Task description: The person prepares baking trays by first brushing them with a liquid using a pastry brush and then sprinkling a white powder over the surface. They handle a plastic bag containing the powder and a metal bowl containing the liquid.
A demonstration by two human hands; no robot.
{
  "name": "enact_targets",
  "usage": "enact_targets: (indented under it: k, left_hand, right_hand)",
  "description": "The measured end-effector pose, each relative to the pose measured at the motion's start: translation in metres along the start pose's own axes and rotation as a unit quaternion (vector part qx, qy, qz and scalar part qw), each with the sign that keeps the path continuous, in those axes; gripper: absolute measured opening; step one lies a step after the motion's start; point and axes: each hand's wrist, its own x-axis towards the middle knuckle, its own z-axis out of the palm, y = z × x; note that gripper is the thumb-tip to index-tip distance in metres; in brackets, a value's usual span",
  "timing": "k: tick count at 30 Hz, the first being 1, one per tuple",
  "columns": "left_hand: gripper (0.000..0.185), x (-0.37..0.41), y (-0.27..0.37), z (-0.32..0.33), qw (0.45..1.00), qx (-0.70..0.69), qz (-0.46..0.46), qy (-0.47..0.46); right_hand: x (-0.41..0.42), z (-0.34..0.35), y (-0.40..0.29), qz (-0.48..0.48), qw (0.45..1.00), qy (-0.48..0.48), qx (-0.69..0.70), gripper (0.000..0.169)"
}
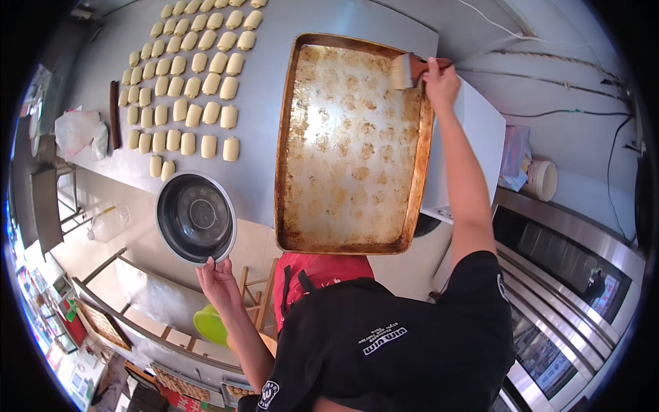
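My right hand [441, 85] grips the brown handle of a pastry brush [408, 71]. Its pale bristles rest at the far right corner of a large rectangular baking tray [355, 154]. Brown stains and a greasy shine cover the tray's metal base. In my left hand [219, 280] is the rim of a round metal bowl [198, 213], dark inside, held left of the tray by the table edge. Rows of rolled dough pieces [177, 64] lie on the metal table [260, 123], left of the tray.
A dark wooden stick [114, 114] and a plastic bag [77, 131] lie at the table's left end. Steel ovens [561, 257] stand to the right, below a white bucket [541, 180]. A green basin [210, 324] and wooden stool [265, 296] are behind my left arm.
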Motion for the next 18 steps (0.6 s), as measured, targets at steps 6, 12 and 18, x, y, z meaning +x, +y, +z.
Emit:
enact_targets:
  k: [6, 12, 18]
  left_hand:
    - [0.024, 0.019, 0.004, 0.011, 0.999, 0.03, -0.005, -0.025]
    - [0.021, 0.026, 0.007, 0.012, 0.997, 0.045, -0.027, -0.064]
    - [0.02, 0.01, 0.011, 0.011, 0.997, 0.065, -0.027, -0.045]
  right_hand:
    - [-0.126, -0.129, -0.025, -0.116, 0.933, -0.337, -0.045, 0.019]
    - [-0.276, -0.23, -0.087, -0.104, 0.826, -0.554, 0.012, 0.02]
    - [-0.199, -0.135, -0.1, -0.039, 0.815, -0.578, 0.013, 0.02]
